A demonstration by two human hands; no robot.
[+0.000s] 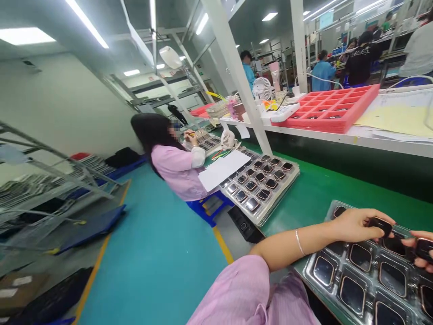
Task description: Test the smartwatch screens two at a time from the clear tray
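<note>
My left hand [355, 225] is above a clear plastic tray [338, 271], its thumb and fingers closed on a black smartwatch case [380, 226]. At the right edge of the view, partly cut off, my right hand [426, 263] grips another dark smartwatch case [425, 249] with a gold-coloured rim. Below both hands, several square watch cases with dark glass faces, such as one watch case [360, 257], lie in the tray's pockets. My left forearm crosses the tray's near left side.
A stack of filled trays [277, 198] stands farther left on the green bench [311, 189], with a white paper [225, 169] partly over it. Beyond, a co-worker [176, 162] in pink sits working. The shelf above holds a red divided tray [334, 106] and a small fan [262, 89].
</note>
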